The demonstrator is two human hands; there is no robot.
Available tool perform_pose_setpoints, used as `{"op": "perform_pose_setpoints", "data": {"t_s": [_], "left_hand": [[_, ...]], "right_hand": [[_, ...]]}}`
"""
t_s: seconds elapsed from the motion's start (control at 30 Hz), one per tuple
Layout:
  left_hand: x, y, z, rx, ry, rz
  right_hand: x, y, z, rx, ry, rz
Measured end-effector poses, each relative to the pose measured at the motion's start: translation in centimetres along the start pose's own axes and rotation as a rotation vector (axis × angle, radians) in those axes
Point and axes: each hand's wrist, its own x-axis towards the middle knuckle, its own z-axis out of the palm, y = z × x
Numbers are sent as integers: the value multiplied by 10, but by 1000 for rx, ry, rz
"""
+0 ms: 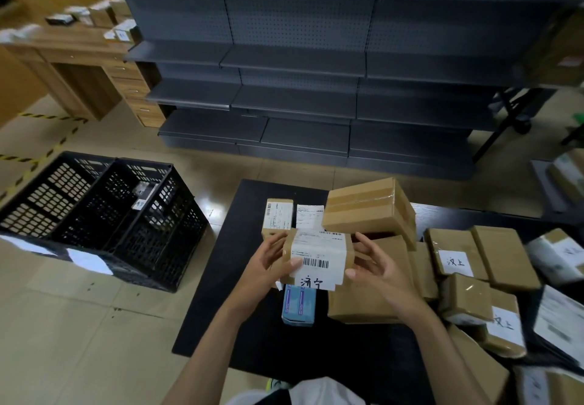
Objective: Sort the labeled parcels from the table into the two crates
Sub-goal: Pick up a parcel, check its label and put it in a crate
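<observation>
Parcel (319, 256) with a handwritten label was held between both hands over the table (252, 335). The left hand (271, 265) gripped its left end with curled fingers, and the right hand (376, 268) lay loosely spread against its right end. Sorting appeared barely begun: one package (141, 194) showed inside the crates (164, 215), which stood well left of the left hand, while other parcels (458, 259) lay heaped beyond and right of the right hand. Bare floor (94, 325) past the table's left edge offered an open leftward path.
</observation>
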Motion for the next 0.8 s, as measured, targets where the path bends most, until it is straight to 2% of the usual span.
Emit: {"op": "perform_pose_setpoints", "data": {"t_s": [0.13,0.33,0.8], "left_hand": [[-5,2,-10,45,-50,28],[-8,5,-21,152,-140,67],[-3,11,-27,336,-120,164]], "right_hand": [[-3,4,-3,-85,-80,-14],[-9,4,1,-141,-98,-70],[-5,-1,4,-229,-89,-145]]}}
